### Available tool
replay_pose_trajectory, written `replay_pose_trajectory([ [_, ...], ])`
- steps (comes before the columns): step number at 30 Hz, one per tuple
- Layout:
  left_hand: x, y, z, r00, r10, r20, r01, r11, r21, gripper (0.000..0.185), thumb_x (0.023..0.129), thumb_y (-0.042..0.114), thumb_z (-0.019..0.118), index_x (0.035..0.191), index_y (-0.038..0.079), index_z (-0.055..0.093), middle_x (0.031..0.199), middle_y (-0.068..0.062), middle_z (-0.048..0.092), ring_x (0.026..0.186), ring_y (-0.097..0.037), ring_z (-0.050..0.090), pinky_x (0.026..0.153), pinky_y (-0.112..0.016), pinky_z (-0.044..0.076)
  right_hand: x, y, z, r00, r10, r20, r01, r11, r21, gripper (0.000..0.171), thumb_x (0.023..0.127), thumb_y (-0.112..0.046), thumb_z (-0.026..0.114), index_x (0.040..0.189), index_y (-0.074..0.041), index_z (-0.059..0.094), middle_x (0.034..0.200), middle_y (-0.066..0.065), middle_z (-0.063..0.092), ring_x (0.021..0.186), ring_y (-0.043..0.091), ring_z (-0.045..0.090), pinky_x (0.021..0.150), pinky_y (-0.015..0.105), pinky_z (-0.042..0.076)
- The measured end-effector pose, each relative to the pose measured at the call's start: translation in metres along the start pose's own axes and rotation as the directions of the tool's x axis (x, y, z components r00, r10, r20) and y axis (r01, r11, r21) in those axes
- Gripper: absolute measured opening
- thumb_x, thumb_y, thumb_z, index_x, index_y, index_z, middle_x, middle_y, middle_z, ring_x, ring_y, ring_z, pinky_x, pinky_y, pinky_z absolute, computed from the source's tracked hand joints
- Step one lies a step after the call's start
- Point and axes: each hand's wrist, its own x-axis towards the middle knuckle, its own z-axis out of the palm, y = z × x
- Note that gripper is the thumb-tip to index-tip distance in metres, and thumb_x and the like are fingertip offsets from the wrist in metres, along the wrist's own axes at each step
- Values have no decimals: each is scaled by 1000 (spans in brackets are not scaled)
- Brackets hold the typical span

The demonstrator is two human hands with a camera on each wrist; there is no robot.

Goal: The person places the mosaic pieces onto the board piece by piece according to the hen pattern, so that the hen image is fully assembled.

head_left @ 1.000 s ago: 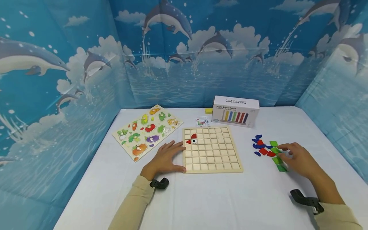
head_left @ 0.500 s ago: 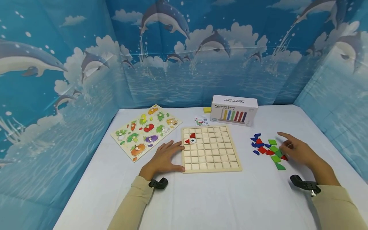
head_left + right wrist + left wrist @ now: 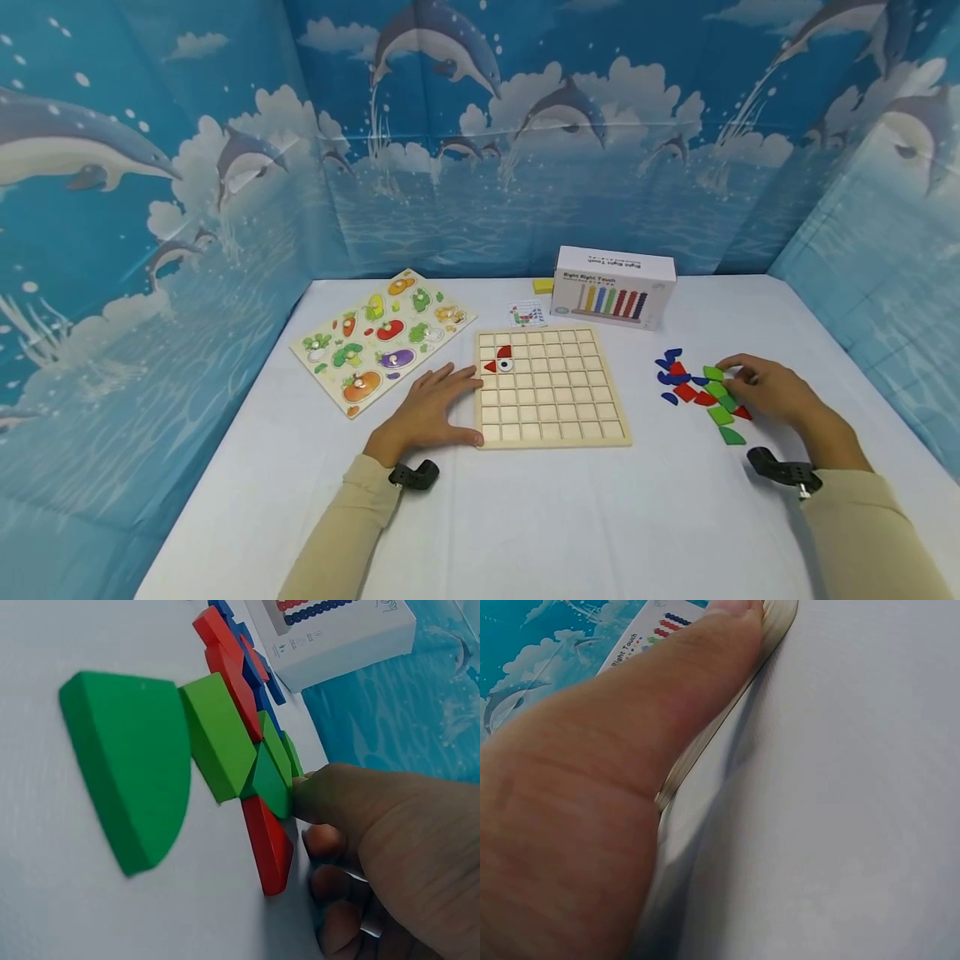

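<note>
My left hand (image 3: pixel 423 417) rests at the left side of a pale wooden grid board (image 3: pixel 555 392), fingers on its edge and thumb (image 3: pixel 705 667) at the near corner. On the board sit a red triangle (image 3: pixel 491 367), a red quarter-round piece (image 3: pixel 505 352) and a white eye tile (image 3: pixel 505 365). To the right, my right hand (image 3: pixel 772 396) pinches a light green block (image 3: pixel 712 373) between thumb and index finger; the index fingertip is hidden in the right wrist view. Nearest it are more green blocks (image 3: pixel 217 735), a dark green rounded piece (image 3: pixel 127 765) and a red triangular block (image 3: pixel 268 847).
Several blue pieces (image 3: pixel 670 380) and red ones (image 3: pixel 686 392) lie left of the green blocks. Behind the board are a picture card (image 3: pixel 527 314), a yellow block (image 3: pixel 543 286) and a white box (image 3: pixel 613 287). A vegetable puzzle (image 3: pixel 386 342) lies at left.
My right hand has lifted off the middle green blocks, uncovering a red triangular block, and its index finger has come down at the farthest light green block. My left hand stays put.
</note>
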Motion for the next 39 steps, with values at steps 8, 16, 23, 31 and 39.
replay_pose_trajectory([
  [8,1,1,-1,1000,-2,12,2,1000,0,97,75,78,69,154,29,44,166,10,23,154,-25,11,120,-51,11,-1,-3,-1,999,44,-1,-44,998,39,39,98,-17,59,133,0,53,95,15,56,82,29,54,62,33,46],
  [16,0,2,-2,1000,-5,10,5,1000,2,97,74,77,70,154,29,44,166,10,24,153,-25,11,120,-50,11,-3,-6,0,996,83,-16,-81,993,85,41,97,-17,61,133,2,53,93,14,53,82,29,53,62,33,45],
  [23,0,2,-4,1000,-2,8,2,1000,11,96,75,78,69,154,29,43,166,9,24,153,-26,12,120,-51,11,-2,-4,0,997,68,-27,-66,994,85,44,98,-20,62,136,1,52,96,14,53,85,30,52,63,32,45],
  [31,0,5,-6,1000,-14,19,14,1000,-2,96,75,76,70,154,28,44,165,9,24,154,-26,11,120,-52,11,-1,-3,3,996,77,-36,-73,993,91,41,98,-19,63,133,0,55,96,15,53,86,31,51,62,31,45],
  [39,0,4,-5,1000,-9,20,9,1000,2,95,76,76,70,154,28,44,166,9,24,153,-26,11,120,-51,11,-1,-1,4,997,71,-29,-67,992,108,42,98,-17,63,134,3,54,95,14,52,87,31,51,63,31,47],
])
